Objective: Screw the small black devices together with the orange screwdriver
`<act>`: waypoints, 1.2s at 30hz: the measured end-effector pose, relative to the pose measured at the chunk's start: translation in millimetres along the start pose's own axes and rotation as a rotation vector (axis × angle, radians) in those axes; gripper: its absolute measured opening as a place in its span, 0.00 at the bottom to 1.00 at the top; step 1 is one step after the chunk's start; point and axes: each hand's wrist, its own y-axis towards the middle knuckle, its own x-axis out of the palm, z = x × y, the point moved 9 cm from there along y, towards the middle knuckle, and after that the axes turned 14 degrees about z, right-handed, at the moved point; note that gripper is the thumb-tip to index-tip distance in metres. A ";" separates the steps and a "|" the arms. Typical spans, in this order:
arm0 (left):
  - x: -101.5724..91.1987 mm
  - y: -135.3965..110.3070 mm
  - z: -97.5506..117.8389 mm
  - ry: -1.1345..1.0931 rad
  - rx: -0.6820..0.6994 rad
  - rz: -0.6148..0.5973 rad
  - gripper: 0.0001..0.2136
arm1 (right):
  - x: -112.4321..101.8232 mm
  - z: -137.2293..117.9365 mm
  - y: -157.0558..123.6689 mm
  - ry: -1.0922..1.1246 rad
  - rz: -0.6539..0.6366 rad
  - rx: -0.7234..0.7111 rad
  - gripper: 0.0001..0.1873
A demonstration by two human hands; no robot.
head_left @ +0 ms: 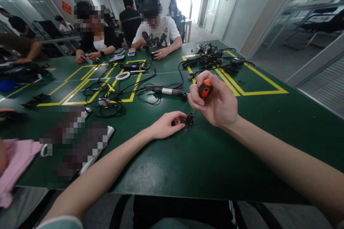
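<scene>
A screwdriver (pixel 205 86) points down beside a small black part (pixel 189 120) on the near half of a green desk (pixel 150 171).
Right hand (pixel 220 103) grips its orange-and-black handle (pixel 206 89); left hand (pixel 168 125) — thumb and fingers bent — holds the part from the left. Beyond lies a silver-and-black tool (pixel 169 92).

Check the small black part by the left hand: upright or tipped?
Upright: the black part stands on its wider base, narrow neck pointing up, left hand beside it.
</scene>
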 end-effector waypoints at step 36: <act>-0.4 -0.5 1.6 0.007 -0.011 -0.009 0.14 | 0.4 1.4 1.5 -0.031 0.071 0.003 0.29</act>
